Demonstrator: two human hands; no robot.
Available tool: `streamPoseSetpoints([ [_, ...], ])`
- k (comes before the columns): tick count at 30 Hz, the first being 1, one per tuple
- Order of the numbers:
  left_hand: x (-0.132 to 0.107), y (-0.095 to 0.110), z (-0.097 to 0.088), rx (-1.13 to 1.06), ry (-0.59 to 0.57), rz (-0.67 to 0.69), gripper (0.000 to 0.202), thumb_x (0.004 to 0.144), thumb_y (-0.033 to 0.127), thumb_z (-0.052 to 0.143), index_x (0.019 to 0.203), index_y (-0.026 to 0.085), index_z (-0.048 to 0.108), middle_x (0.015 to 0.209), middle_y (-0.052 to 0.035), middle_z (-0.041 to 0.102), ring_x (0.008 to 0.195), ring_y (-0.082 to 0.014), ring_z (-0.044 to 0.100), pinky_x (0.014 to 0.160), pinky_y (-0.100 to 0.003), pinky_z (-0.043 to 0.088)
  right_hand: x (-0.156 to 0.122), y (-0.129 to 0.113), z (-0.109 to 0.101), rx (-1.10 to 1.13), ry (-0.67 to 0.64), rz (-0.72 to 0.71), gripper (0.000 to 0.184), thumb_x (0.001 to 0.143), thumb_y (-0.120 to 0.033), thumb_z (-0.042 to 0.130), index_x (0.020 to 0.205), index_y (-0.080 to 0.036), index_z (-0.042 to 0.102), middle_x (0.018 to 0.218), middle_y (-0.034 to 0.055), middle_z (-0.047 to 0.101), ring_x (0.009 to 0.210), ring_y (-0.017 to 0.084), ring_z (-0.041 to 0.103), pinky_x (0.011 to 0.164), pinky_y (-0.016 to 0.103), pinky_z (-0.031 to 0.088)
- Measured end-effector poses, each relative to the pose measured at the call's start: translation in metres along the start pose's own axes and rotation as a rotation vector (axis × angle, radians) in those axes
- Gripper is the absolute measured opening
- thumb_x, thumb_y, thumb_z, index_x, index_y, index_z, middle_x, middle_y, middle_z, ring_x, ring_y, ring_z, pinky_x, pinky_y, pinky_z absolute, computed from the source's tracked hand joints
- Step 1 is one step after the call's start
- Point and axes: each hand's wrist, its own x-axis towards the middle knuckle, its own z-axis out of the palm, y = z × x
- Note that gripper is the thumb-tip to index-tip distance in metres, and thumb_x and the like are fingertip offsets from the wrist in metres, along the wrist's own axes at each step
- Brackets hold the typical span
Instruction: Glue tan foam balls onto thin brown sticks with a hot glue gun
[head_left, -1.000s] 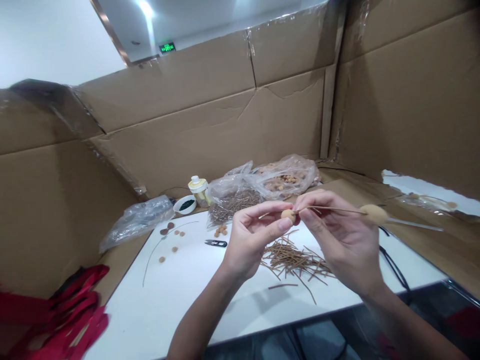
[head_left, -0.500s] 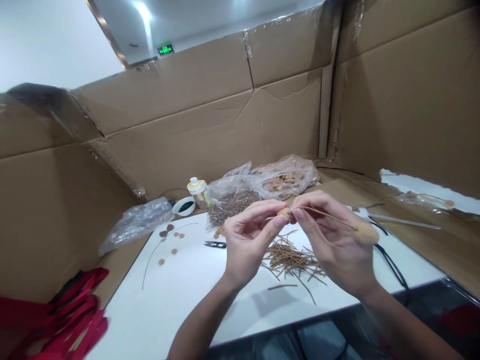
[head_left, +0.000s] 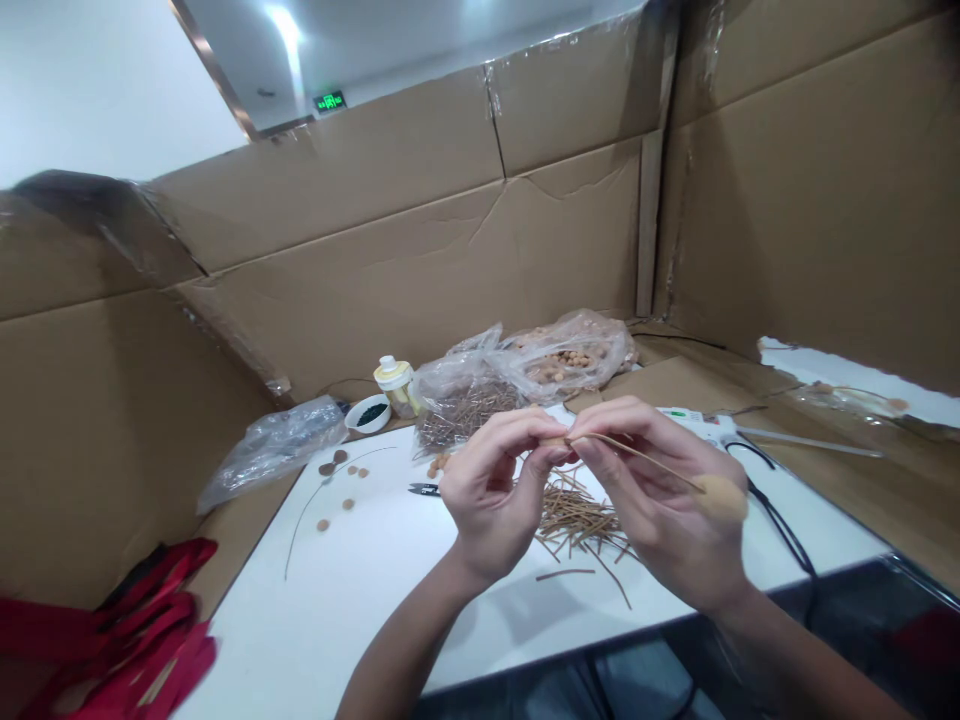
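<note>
My left hand [head_left: 489,495] is closed in a pinch on a small tan ball [head_left: 553,442], mostly covered by the fingertips. Thumb and fingers of my right hand [head_left: 664,515] pinch a thin brown stem [head_left: 637,456] near the end that meets this ball. Whether the stem's tip is inside the ball I cannot tell. Along the right palm the stem runs to a larger tan, fuzzy-looking ball [head_left: 721,497] at its other end. Beneath both hands, a loose pile of short brown sticks [head_left: 577,515] lies on the white table [head_left: 360,620].
Black thread snips [head_left: 424,490] lie left of my hands. Further left are tan discs [head_left: 348,504] and a thin wire [head_left: 296,525]. Behind stand a bowl of dark grains [head_left: 369,413], a bottle [head_left: 396,385], a bag of sticks [head_left: 469,405] and a bag of balls [head_left: 574,355].
Both hands have shifted slightly and drawn closer together at the fingertips. The small tan ball is now more covered by my left fingers. The larger ball has moved a little left and down.
</note>
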Motion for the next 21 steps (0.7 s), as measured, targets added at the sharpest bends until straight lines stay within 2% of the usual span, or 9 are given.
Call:
streamPoseSetpoints([
  [3,-0.001,-0.005,-0.001,0.009,-0.006,0.109,0.02,0.077,0.002,0.066,0.09,0.017,0.072,0.083,-0.0046,0.069,0.076,-0.013,0.065,0.061,-0.021,0.056,-0.002,-0.002,0.002,0.006,0.007,0.001,0.011,0.086,-0.009,0.062,0.084,-0.02,0.062,0.082,-0.0028,0.063,0.077,0.007,0.059,0.067,0.016,0.048],
  [8,0.0,-0.004,0.0,-0.015,-0.004,0.108,0.017,0.078,0.001,0.064,0.086,0.015,0.07,0.08,-0.0039,0.066,0.072,-0.0103,0.063,0.056,-0.017,0.055,0.001,-0.005,-0.002,0.059,-0.026,0.074,0.011,0.085,-0.011,0.064,0.085,-0.022,0.064,0.082,-0.0038,0.064,0.076,0.005,0.06,0.068,0.011,0.048],
  [10,0.002,-0.003,-0.001,-0.021,-0.005,0.076,0.015,0.078,0.002,0.064,0.084,0.015,0.069,0.078,-0.0038,0.065,0.07,-0.0103,0.063,0.055,-0.017,0.055,0.003,-0.003,-0.01,0.199,-0.1,0.164,0.015,0.086,-0.011,0.063,0.094,-0.023,0.064,0.086,-0.0027,0.066,0.08,0.007,0.063,0.073,0.013,0.051],
  [12,0.005,-0.004,-0.002,-0.027,-0.017,0.029,0.013,0.079,0.003,0.064,0.082,0.015,0.069,0.077,-0.0038,0.065,0.067,-0.0101,0.062,0.054,-0.018,0.055,0.004,0.0,-0.021,0.432,-0.226,0.295,0.024,0.088,-0.01,0.06,0.107,-0.025,0.061,0.09,-0.0003,0.067,0.082,0.01,0.065,0.076,0.019,0.054],
  [14,0.008,-0.005,-0.004,-0.031,-0.034,-0.016,0.011,0.079,0.005,0.064,0.081,0.015,0.069,0.076,-0.0033,0.065,0.061,-0.0088,0.06,0.051,-0.017,0.054,0.003,0.003,-0.034,0.69,-0.364,0.458,0.03,0.088,-0.01,0.057,0.115,-0.025,0.058,0.092,0.002,0.068,0.079,0.012,0.065,0.072,0.023,0.056],
  [16,0.011,-0.007,-0.006,-0.024,-0.045,-0.055,0.01,0.079,0.006,0.065,0.08,0.015,0.069,0.074,-0.0025,0.065,0.057,-0.0073,0.059,0.049,-0.016,0.053,0.001,0.006,-0.046,0.875,-0.44,0.576,0.033,0.086,-0.011,0.059,0.117,-0.024,0.058,0.094,0.0039,0.068,0.077,0.012,0.065,0.069,0.024,0.056],
  [18,0.014,-0.008,-0.008,-0.004,-0.048,-0.087,0.009,0.079,0.008,0.066,0.08,0.015,0.07,0.074,-0.002,0.066,0.055,-0.0066,0.058,0.049,-0.016,0.053,-0.001,0.006,-0.054,0.918,-0.437,0.622,0.033,0.084,-0.014,0.063,0.116,-0.022,0.06,0.098,0.0059,0.069,0.079,0.014,0.065,0.068,0.024,0.056],
  [21,0.017,-0.008,-0.009,0.044,-0.047,-0.118,0.006,0.079,0.011,0.067,0.082,0.015,0.07,0.074,-0.0026,0.066,0.054,-0.007,0.058,0.05,-0.017,0.054,-0.003,0.004,-0.058,0.838,-0.355,0.631,0.023,0.087,-0.018,0.062,0.109,-0.02,0.064,0.095,0.0062,0.069,0.077,0.013,0.065,0.068,0.022,0.055],
])
